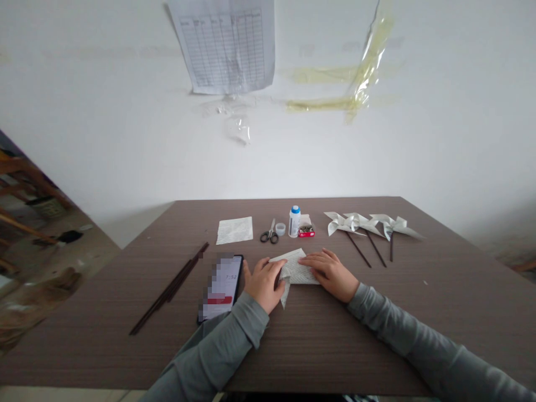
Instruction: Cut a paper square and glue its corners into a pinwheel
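Observation:
A piece of printed paper (302,271) lies on the table between my hands, with one folded, pointed flap hanging toward me. My left hand (264,283) holds its left side, thumb and index finger curled around the folded part. My right hand (331,273) rests on the paper's right side, its fingers stretched out flat over the sheet. Just left of my left hand lies a phone (221,287) with its screen lit.
Dark thin sticks (170,287) lie at left. Farther back are a paper sheet (234,230), scissors (270,233), a small clear cup (280,229), a blue-capped bottle (295,222) and a red box of small pins (306,231). Paper pinwheels (363,223) on sticks lie at right, before the wall (268,167).

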Available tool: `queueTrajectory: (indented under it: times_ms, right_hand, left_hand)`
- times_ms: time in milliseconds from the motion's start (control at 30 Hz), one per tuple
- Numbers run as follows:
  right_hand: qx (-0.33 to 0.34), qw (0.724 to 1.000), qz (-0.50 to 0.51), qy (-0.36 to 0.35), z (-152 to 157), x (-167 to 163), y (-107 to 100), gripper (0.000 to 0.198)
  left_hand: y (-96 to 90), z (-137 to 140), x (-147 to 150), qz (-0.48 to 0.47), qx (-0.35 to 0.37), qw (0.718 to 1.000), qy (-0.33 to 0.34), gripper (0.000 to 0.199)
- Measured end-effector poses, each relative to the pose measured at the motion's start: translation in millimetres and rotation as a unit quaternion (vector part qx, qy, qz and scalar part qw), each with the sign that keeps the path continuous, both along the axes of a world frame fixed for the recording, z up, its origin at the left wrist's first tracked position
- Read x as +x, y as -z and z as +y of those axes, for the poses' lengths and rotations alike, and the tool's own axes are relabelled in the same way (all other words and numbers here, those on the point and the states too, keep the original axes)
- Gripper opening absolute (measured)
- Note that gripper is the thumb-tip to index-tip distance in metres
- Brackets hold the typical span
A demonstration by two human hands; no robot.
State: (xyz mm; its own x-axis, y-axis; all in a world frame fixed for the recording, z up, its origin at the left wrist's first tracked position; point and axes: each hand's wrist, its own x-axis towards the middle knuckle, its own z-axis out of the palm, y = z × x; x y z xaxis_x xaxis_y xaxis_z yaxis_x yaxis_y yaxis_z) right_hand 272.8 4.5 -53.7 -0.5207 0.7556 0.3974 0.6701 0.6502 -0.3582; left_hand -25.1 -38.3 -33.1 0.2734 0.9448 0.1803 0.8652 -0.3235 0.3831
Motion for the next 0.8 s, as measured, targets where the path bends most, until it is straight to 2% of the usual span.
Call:
queueTrajectory:
  times_ms: [267, 533, 800]
  right_hand:
    - [-0.006, 0.997, -0.076, 0.002, -8, -5, -5, 0.063]
    - [0.058, 0.993, -0.104, -0.007, -13, -6, -12, 0.063]
    - [0.097, 0.985, -0.143, 0.012, -17, -8, -15, 0.062]
  left_hand:
    - [-1.3, 0, 2, -0.007, -0.003, 1.000, -0.004, 0.067]
    - [-2.2, 0, 1, -0.001, 0.030, 1.000, -0.007, 0.067]
    - [-5.3, -4, 2, -0.003, 0.059, 0.998, 0.034, 0.047]
